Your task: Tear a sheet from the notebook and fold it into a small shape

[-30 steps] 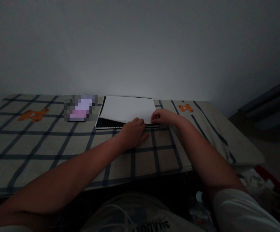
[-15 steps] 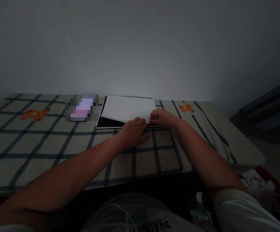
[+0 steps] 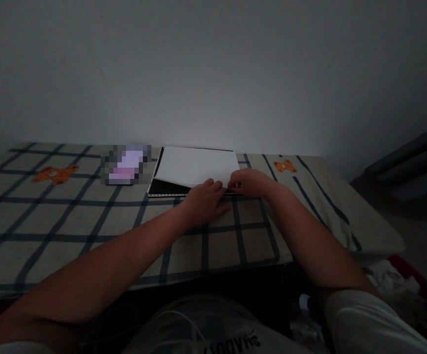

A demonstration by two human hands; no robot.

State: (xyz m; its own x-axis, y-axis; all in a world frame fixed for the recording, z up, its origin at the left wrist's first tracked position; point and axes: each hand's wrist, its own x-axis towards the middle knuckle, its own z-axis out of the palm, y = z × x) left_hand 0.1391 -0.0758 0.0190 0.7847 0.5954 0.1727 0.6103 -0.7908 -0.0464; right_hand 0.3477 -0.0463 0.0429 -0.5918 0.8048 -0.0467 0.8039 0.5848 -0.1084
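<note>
A white sheet of paper (image 3: pixel 196 164) lies skewed on a black pad (image 3: pixel 160 187) at the far side of a checked tablecloth (image 3: pixel 69 216). My left hand (image 3: pixel 203 202) rests at the sheet's near edge with fingers bent, touching the paper. My right hand (image 3: pixel 248 182) pinches the sheet's near right corner between thumb and fingers. The room is dim, so the fingertips are hard to read.
A blurred-out phone-like object (image 3: pixel 125 164) lies left of the pad. Orange bear prints (image 3: pixel 54 173) mark the cloth. A plain wall rises right behind the table. Crumpled white material (image 3: pixel 390 282) and a dark piece of furniture (image 3: pixel 408 162) lie at the right.
My right hand has crept slightly leftward along the paper's near edge, closer to my left hand. The left hand and the sheet have barely moved.
</note>
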